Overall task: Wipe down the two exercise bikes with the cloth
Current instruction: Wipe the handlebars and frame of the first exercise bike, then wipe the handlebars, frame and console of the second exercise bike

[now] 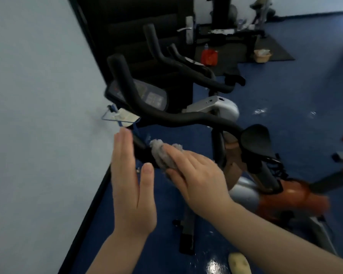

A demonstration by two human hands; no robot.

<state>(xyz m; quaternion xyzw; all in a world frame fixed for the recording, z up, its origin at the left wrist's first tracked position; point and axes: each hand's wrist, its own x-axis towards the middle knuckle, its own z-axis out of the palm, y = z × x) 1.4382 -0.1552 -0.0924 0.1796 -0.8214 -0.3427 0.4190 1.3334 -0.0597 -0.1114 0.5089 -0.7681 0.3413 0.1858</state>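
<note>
A pale blue painted wall (pixel 38 95) fills the space left of the hands, meeting a glossy dark blue floor (pixel 285 119) along a black skirting strip (pixel 87 214). Beyond the hands stands a tall black panelled door (pixel 139 36) with a silver lever handle (pixel 187 29). Farther off to the right lie a dark rectangular floor mat (pixel 273 48), a red bag (pixel 209 57) and a small beige basket (pixel 262 55), with bright light glinting off the floor.

Grey cloth (pixel 162 155) on black handlebars (pixel 186 117); the near bike's body (pixel 297 196) is orange and silver, its saddle (pixel 257 139) black. Deep blue floor (pixel 285 107), pale blue wall (pixel 38 115).
</note>
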